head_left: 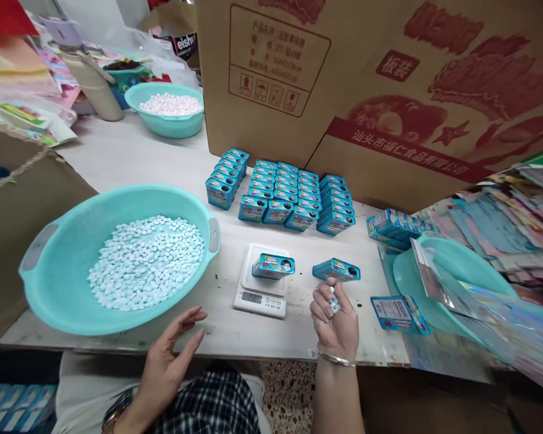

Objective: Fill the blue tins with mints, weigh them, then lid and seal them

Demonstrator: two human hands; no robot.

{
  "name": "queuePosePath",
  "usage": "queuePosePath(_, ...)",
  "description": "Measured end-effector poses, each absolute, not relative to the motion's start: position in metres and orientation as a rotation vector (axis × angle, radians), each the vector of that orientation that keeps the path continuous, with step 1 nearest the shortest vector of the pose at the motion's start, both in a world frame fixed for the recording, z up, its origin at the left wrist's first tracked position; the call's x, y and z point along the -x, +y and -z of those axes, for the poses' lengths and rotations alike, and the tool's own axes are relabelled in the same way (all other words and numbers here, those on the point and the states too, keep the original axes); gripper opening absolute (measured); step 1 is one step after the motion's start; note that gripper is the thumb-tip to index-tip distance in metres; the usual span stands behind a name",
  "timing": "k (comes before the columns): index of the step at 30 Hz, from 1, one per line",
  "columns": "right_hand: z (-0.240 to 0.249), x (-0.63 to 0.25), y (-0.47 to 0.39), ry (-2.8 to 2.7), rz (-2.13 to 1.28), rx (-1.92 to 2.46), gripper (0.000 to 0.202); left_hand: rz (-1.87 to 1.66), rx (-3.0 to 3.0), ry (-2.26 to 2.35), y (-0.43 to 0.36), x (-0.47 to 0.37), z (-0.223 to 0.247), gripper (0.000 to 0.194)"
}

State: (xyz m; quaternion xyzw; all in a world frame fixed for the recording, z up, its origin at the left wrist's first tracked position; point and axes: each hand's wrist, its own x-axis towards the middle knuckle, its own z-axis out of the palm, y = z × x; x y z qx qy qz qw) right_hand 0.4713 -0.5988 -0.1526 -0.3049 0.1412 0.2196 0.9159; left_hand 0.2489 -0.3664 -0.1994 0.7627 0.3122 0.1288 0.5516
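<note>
My right hand point(339, 325) is curled palm-up around several small pale blue candies point(334, 301), just in front of a blue tin point(337, 269) on the table. My left hand point(172, 355) hovers near the table's front edge with thumb and fingers apart, holding nothing. Beside it sits a large turquoise basin point(117, 202) with many pale blue candies point(147, 265) in its bottom. Between my hands, a small white digital scale point(260, 303) carries another blue tin point(274, 265) with an opening at its right end. The digits on its display are hard to read.
Rows of blue tins point(278, 211) stand behind the scale, before a big cardboard box point(271, 132). A smaller basin point(172, 126) of pale pink candies is at back left. On the right are flat blue packs point(398, 313), another turquoise basin point(407, 271) and stacked printed sheets point(493, 223).
</note>
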Motion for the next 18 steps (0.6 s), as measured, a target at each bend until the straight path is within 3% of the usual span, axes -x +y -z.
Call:
queuePosePath(10,0.116,-0.497,-0.55,0.257,-0.343,0.56,0.012,-0.389,-1.877,0.467,-0.371,-0.292,0.174,0.039)
queuePosePath(18,0.11,-0.497,-0.554,0.222,-0.377,0.608,0.006,-0.42,-1.924,0.328,-0.373,-0.317,0.167,0.044)
